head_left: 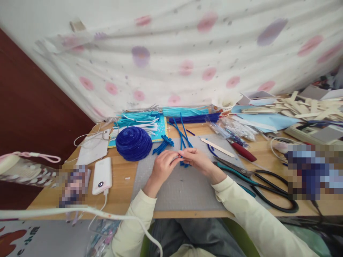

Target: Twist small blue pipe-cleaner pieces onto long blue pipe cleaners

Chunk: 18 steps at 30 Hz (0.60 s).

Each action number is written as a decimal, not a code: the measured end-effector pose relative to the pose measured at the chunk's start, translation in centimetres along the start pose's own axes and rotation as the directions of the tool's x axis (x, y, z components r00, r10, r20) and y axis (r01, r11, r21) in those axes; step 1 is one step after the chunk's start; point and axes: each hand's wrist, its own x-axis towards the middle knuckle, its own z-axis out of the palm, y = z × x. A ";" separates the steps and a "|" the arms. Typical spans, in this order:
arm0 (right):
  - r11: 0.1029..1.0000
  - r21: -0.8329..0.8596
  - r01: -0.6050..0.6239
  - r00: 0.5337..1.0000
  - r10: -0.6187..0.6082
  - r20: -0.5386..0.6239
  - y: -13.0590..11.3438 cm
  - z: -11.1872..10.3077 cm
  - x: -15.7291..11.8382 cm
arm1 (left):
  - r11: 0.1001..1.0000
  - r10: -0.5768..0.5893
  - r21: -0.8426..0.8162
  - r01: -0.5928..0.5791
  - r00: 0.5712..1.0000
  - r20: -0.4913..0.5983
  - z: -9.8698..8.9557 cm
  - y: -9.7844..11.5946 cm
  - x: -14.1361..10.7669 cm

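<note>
My left hand (165,165) and my right hand (197,159) meet over the grey cutting mat (177,196). Both have their fingertips pinched together on blue pipe cleaners (183,137), whose long stems cross and point away from me. Short curled ends show just below my fingers. Exactly where each fingertip grips is partly hidden. Left of the stems lies a bundle of shaped blue pipe cleaners (164,143). Beside that sits a dark blue dome of coiled pipe cleaner (133,143).
Large scissors (248,175), a red-handled tool (243,150) and a wooden stick (217,147) lie to the right. Loose pipe cleaners (186,111) line the back. A white power bank (102,175) with a cable is at left. Wooden sticks (305,107) are heaped far right.
</note>
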 end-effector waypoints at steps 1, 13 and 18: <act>0.999 0.031 -0.030 0.999 0.031 -0.018 0.0 0.0 0.0 | 1.000 0.007 0.007 -0.007 1.000 0.003 0.0 -0.1 -0.1; 0.971 -0.184 0.152 0.988 -0.150 0.025 -0.3 -0.4 -0.1 | 0.998 -0.032 -0.047 0.031 0.999 -0.036 -0.1 0.6 0.3; 0.918 -0.309 0.247 0.969 -0.229 0.094 -1.0 -0.3 -0.3 | 0.996 -0.049 -0.073 0.045 0.997 -0.059 -0.1 0.6 0.3</act>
